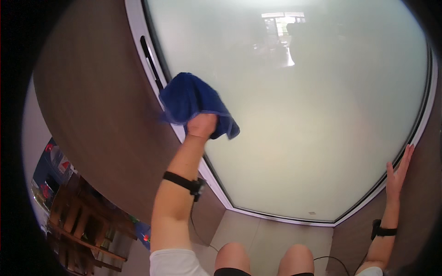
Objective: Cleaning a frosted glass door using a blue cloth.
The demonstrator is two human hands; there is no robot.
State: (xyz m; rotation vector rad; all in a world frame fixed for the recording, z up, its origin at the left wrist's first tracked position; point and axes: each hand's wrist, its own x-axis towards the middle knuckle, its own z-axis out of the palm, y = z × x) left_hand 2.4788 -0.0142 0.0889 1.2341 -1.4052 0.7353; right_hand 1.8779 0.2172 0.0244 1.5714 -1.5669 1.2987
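A blue cloth (193, 95) is bunched in my left hand (202, 125), spread against the left side of a frosted glass door (304, 131). The cloth overlaps the white door frame (210, 176) just below a dark recessed handle (149, 57). Its folds hide most of my fingers. On the far right, my right hand (397, 177) lies flat with fingers extended along the door's right frame edge, holding nothing.
Brown wall panels (100, 114) flank the door. Pale floor tiles (248, 224) lie below, with thin cables (333, 258) near my knees (233, 257). A slatted wooden chair (79, 224) stands at the lower left. Both forearms wear black straps (179, 181).
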